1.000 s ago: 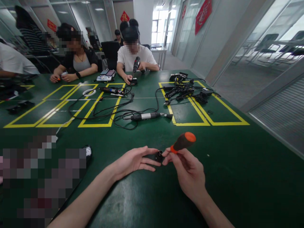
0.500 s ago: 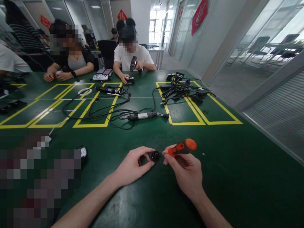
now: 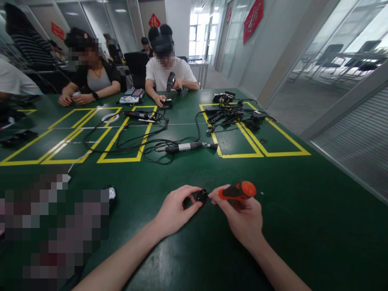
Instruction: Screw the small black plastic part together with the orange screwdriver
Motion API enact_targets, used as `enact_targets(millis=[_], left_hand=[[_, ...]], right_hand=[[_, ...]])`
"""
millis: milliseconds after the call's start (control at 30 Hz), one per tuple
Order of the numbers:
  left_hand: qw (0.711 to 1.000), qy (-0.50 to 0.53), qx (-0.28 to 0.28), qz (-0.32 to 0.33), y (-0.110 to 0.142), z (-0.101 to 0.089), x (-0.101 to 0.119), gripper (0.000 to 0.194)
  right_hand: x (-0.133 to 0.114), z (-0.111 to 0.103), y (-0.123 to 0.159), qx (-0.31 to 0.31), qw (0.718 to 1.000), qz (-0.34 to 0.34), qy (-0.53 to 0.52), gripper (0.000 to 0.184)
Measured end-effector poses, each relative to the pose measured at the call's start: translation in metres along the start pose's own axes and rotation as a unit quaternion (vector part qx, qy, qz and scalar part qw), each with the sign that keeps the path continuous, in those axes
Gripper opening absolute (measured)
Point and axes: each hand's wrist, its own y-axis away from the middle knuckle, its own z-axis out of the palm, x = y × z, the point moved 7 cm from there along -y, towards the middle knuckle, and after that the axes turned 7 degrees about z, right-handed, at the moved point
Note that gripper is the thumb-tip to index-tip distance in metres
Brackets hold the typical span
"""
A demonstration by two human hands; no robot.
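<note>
My left hand [image 3: 176,209] rests low over the green table, thumb and forefinger curled round a small black cylindrical part [image 3: 203,195] with an open, ring-like top. The part's exact kind cannot be made out. In my right hand [image 3: 246,217] is a screwdriver with an orange and black handle [image 3: 238,191], gripped near the front of the handle. Its butt end points right and slightly up. Fingertips of the right hand come close to the black part's right side; the screwdriver's shaft is hidden or too small to see.
Beyond my hands a grey and black corded rotary tool [image 3: 188,147] lies among looped cables. A pile of black cables [image 3: 228,113] sits at the back right, within yellow tape outlines [image 3: 242,154]. A co-worker across the table holds a power drill [image 3: 170,81]. Blurred-out items [image 3: 72,230] lie left.
My left hand's fingers, spread straight beside the black part at first, have curled in round it with the thumb. The screwdriver's handle has tipped lower toward the right. The view has shifted slightly.
</note>
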Motion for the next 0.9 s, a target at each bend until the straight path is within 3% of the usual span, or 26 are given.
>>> enact_targets(millis=[200,333,633,900], left_hand=[[1.0,0.009,-0.002,0.006,-0.002,0.0,0.001,0.027],[1.0,0.011,-0.001,0.003,-0.003,-0.002,0.001,0.029],[1.0,0.017,0.002,0.005,-0.004,-0.001,-0.004,0.029],[1.0,0.006,0.002,0.001,-0.004,-0.002,-0.004,0.028]], right_hand=[[-0.011,0.001,-0.004,-0.032,0.999,-0.031,0.003,0.012],[-0.008,0.009,-0.003,-0.08,0.996,-0.008,-0.035,0.025],[0.005,0.016,-0.01,-0.113,0.989,-0.018,-0.094,0.021],[0.006,0.019,-0.02,-0.158,0.982,-0.031,-0.103,0.031]])
